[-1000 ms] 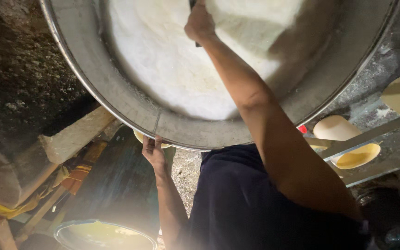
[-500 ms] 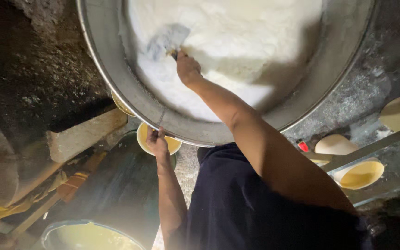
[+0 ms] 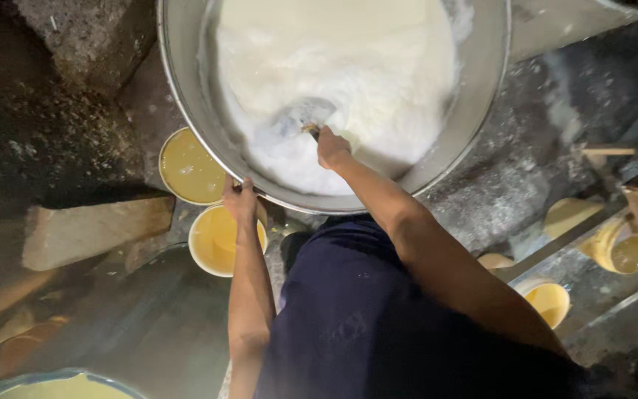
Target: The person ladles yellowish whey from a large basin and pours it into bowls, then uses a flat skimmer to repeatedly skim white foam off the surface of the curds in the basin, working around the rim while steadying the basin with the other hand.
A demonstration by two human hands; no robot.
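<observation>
Nearest, body: a dark blue garment (image 3: 378, 318) fills the lower middle of the head view, both bare arms reaching up from it.
Left hand: the left hand (image 3: 240, 199) is closed over the near rim of the large metal basin (image 3: 186, 111), fingers curled onto the lip, the grip tight around the edge.
Right hand: the right hand (image 3: 331, 146) is fisted around the handle of a scoop (image 3: 300, 118), whose blade is sunk in the white mass; what kind of blade it is cannot be told.
Beside the left hand: two yellow bowls of yellowish liquid, one (image 3: 215, 240) just below the rim, the other (image 3: 186, 166) partly tucked under the basin.
White curd: the white curd (image 3: 348, 66) lies in the basin, pale, wet and lumpy, smoother toward the far side.
Handling: it looks soft, slippery and easily broken, so best lifted from underneath with the scoop; the full basin is likely heavy, its rim the sound place to hold.
Farther right: more yellow bowls (image 3: 548, 301) sit by a dusty grey ledge (image 3: 511, 170).
</observation>
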